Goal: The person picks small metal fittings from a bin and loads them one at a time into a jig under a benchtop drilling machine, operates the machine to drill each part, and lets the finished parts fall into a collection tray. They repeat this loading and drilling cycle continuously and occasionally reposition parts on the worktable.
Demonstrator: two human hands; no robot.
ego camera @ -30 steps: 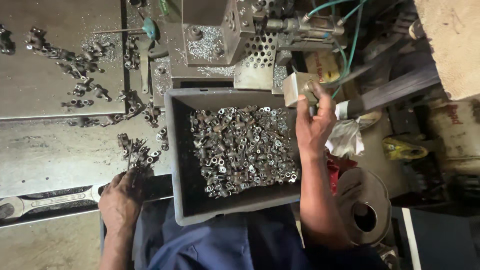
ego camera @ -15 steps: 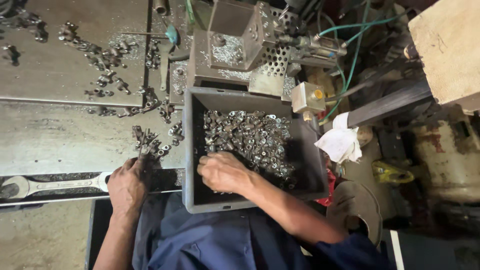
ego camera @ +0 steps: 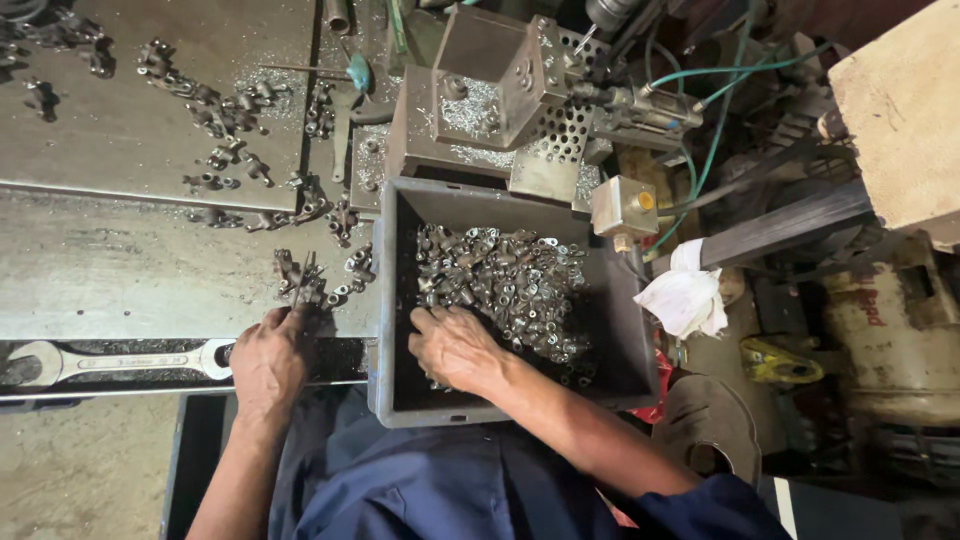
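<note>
Both hands down on small metal parts, one at the bench, one in the bin.
Left hand [ego camera: 268, 362] palm-down on bench [ego camera: 120, 270] by parts cluster [ego camera: 305, 280]; grip hidden, can't tell. Right hand [ego camera: 455, 348] inside grey bin [ego camera: 385, 330], fingers spread flat over fittings [ego camera: 505, 280], nothing visibly gripped. Wrench [ego camera: 90, 360] left, partly cut off. Machine [ego camera: 500, 90] behind, cluttered.

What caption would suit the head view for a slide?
Right hand reaches into a grey bin of small metal parts; left hand rests by loose parts on the workbench.
</note>
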